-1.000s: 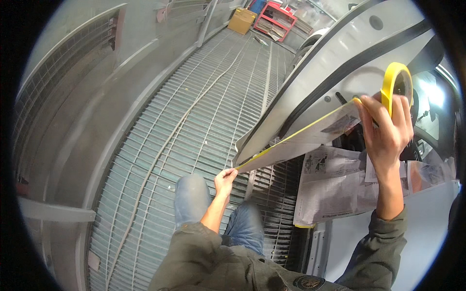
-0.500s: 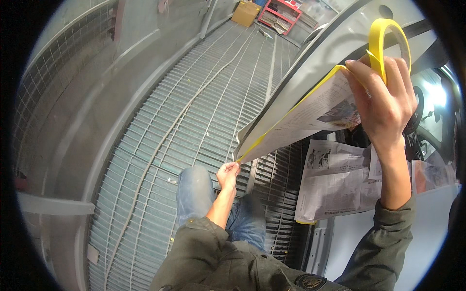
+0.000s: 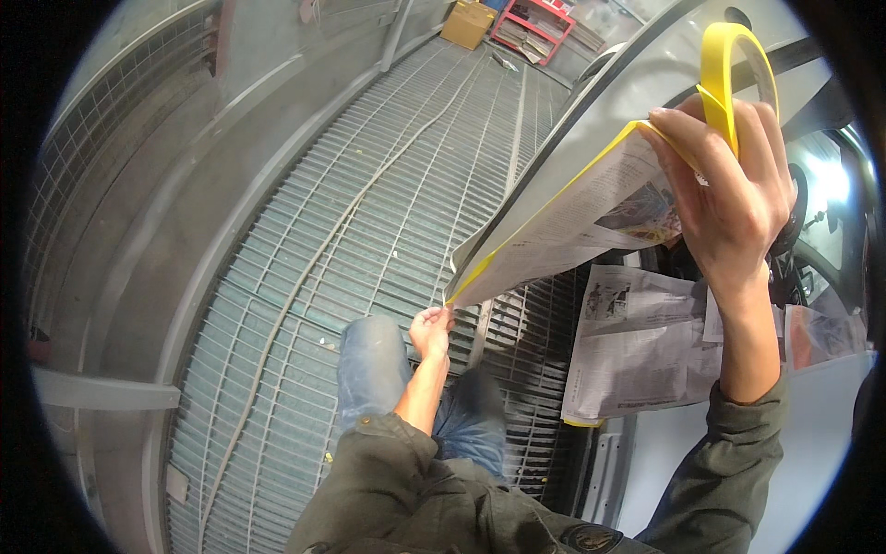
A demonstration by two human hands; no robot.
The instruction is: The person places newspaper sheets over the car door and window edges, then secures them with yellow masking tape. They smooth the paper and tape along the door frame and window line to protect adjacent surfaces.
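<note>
At centre, the left hand (image 3: 431, 332), fingers curled, pinches the lower end of a yellow-edged newspaper sheet (image 3: 581, 208) slanting toward upper right; there the right hand (image 3: 736, 198), raised, wrist uppermost of its upright forearm (image 3: 748, 346), pinches near the upper end, also holding a yellow tape roll (image 3: 716, 74).

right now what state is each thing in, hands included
left hand, pinching the near corner of the held newspaper
right hand, gripping its far end
yellow tape roll, upright in the right hand
held newspaper, spread between both hands, yellow strip along one edge
lower newspaper, creased
vehicle door, open
red shelf unit, holding papers
cardboard box, too small to tell whether open
</note>
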